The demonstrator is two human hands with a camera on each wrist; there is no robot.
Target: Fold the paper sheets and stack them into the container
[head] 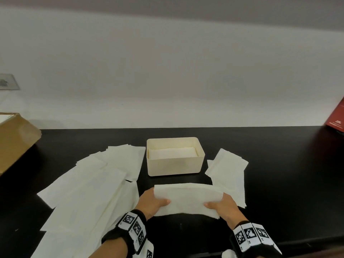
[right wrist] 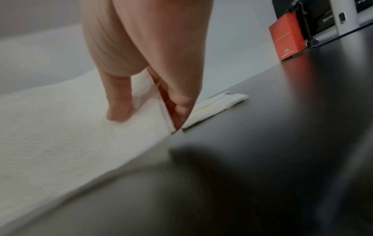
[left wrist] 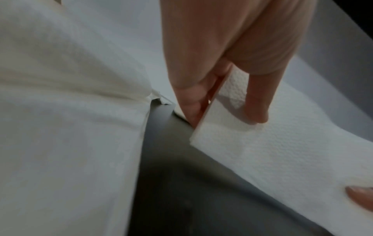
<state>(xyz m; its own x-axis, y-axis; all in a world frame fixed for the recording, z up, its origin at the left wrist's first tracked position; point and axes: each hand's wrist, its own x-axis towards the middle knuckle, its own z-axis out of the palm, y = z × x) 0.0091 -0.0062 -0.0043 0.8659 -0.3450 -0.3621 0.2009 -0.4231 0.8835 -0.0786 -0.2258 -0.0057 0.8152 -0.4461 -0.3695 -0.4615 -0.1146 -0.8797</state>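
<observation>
Black table (head: 270,183), folded sheet (head: 188,199) long axis left-right, left hand (head: 152,202) and right hand (head: 222,206) fingers pinching its ends.

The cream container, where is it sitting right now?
In the head view the container stands mid-table on the black table, just beyond the folded sheet held in both hands, with loose sheets on its left.

You are getting soft, even light; the black table (head: 279,183) is showing faint sheen, the wrist views are blurring up close, and the head view is bowing at its edges.
</observation>
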